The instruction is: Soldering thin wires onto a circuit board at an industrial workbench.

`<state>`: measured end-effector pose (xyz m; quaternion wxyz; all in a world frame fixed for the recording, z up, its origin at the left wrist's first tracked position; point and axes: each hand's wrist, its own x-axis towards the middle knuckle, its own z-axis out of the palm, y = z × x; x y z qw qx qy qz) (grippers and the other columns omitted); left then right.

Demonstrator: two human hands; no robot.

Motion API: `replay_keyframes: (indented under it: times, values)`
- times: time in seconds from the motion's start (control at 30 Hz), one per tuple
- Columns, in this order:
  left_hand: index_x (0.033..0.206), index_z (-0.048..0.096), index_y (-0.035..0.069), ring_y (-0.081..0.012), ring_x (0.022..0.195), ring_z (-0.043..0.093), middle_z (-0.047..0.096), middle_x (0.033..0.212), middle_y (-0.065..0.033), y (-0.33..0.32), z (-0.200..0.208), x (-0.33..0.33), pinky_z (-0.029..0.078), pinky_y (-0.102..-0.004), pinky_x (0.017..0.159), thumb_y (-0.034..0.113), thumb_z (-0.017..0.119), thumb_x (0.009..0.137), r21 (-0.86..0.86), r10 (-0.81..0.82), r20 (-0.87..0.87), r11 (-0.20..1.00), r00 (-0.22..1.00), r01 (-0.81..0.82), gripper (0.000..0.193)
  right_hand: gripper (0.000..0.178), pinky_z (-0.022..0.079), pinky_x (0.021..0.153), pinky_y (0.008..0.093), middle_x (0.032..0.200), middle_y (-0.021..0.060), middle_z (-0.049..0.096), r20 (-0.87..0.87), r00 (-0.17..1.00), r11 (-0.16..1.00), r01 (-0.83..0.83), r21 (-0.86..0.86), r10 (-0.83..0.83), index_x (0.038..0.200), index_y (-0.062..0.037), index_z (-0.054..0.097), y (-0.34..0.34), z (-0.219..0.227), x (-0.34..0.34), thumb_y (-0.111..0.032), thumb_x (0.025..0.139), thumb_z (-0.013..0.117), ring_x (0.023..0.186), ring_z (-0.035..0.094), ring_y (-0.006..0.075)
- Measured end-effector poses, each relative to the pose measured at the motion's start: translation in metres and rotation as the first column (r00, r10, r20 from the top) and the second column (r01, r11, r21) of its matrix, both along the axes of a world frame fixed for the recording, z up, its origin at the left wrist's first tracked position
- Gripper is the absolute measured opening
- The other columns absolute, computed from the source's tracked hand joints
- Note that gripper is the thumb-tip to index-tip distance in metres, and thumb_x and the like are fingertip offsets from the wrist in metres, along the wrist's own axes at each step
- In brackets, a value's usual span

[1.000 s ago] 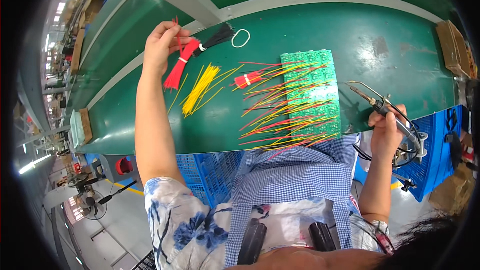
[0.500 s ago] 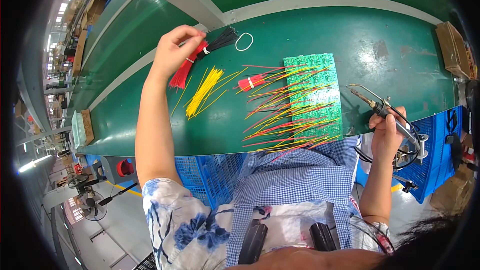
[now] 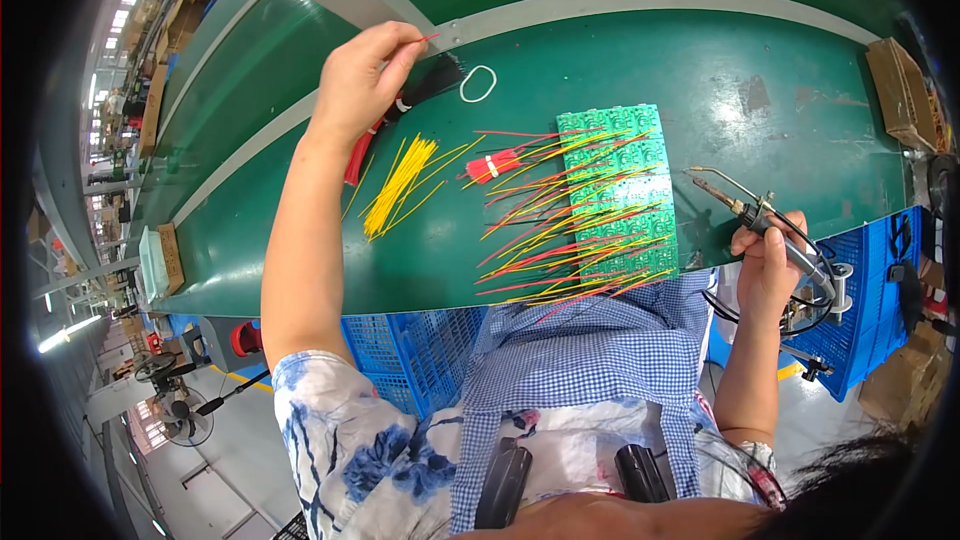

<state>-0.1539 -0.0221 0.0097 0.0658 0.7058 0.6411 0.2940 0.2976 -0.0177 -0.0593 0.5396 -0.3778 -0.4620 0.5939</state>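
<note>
The left hand (image 3: 362, 85) is at the far left of the green table (image 3: 530, 60), its thumb and forefinger pinching a short red wire (image 3: 430, 38) whose end sticks out to the right. Beneath that hand lies a tied bundle of red wires (image 3: 358, 158), partly covered by it, and just to the right a bundle of black wires (image 3: 437, 78) with a white loop (image 3: 478, 84) beside it. Nearer, a loose pile of yellow wires (image 3: 401, 183) lies on the table left of centre. A small red bundle (image 3: 491, 167) with a white tie sits between that pile and the green circuit board (image 3: 645, 155), which lies right of the middle; red and yellow wires fan leftward from it past its left edge. On the right, the right hand (image 3: 770, 262) grasps a soldering iron (image 3: 746, 210) by its handle, the tip pointing far and left, apart from the board.
</note>
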Motion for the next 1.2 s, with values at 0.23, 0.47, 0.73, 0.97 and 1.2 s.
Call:
replay_keyframes:
  times: [0.23, 0.47, 0.73, 0.97, 1.2]
  values:
    - [0.084, 0.067, 0.002, -0.0181, 0.067, 0.061, 0.062, 0.075, -0.0075, -0.016, 0.050, 0.118, 0.048, -0.0273, 0.059, 0.001, 0.068, 0.078, -0.020, -0.041, 0.143, 0.999, 0.989, 0.045, 0.006, 0.018, 0.045, 0.056, 0.0301, 0.069, 0.0122, 0.058, -0.100, 0.995, 0.997, -0.001, -0.077, -0.007, 0.093, -0.0032, 0.046, 0.003, 0.001, -0.001, -0.014, 0.088, 0.060, 0.057, 0.056, 0.0204]
    - [0.079, 0.067, 0.006, -0.0222, 0.070, 0.058, 0.061, 0.072, -0.0054, -0.038, -0.003, 0.184, 0.046, -0.0330, 0.064, 0.008, 0.072, 0.075, -0.238, -0.146, 0.248, 0.949, 0.958, 0.207, 0.007, 0.021, 0.047, 0.055, 0.0315, 0.068, 0.0127, 0.058, -0.158, 0.982, 0.991, -0.112, -0.074, 0.099, 0.093, -0.0035, 0.046, 0.004, 0.007, 0.002, -0.016, 0.088, 0.062, 0.057, 0.057, 0.0206]
    - [0.074, 0.063, 0.006, -0.0238, 0.075, 0.055, 0.057, 0.075, -0.0059, -0.045, -0.014, 0.195, 0.044, -0.0350, 0.065, 0.003, 0.069, 0.071, -0.209, -0.055, 0.230, 0.972, 0.972, 0.105, 0.007, 0.019, 0.048, 0.054, 0.0303, 0.073, 0.0142, 0.058, -0.167, 0.970, 0.976, -0.196, -0.097, 0.179, 0.089, -0.0039, 0.044, 0.001, 0.012, 0.002, -0.011, 0.086, 0.061, 0.055, 0.057, 0.0189]
    - [0.071, 0.062, 0.003, -0.0259, 0.075, 0.052, 0.053, 0.078, -0.0082, -0.044, -0.025, 0.196, 0.043, -0.0359, 0.062, 0.001, 0.069, 0.066, -0.082, -0.004, 0.204, 0.996, 0.979, 0.021, 0.009, 0.019, 0.047, 0.055, 0.0273, 0.070, 0.0115, 0.058, -0.075, 0.980, 0.970, -0.195, -0.143, 0.186, 0.085, -0.0035, 0.046, 0.005, 0.017, -0.009, -0.010, 0.085, 0.063, 0.055, 0.058, 0.0161]
    - [0.072, 0.062, 0.002, -0.0258, 0.075, 0.052, 0.053, 0.079, -0.0088, -0.045, -0.025, 0.191, 0.044, -0.0361, 0.061, 0.000, 0.069, 0.065, -0.077, -0.024, 0.206, 0.996, 0.978, 0.041, 0.010, 0.018, 0.048, 0.055, 0.0249, 0.069, 0.0102, 0.059, -0.016, 0.978, 0.962, -0.206, -0.181, 0.206, 0.085, -0.0026, 0.046, 0.005, 0.024, -0.020, -0.007, 0.084, 0.064, 0.058, 0.058, 0.0138]
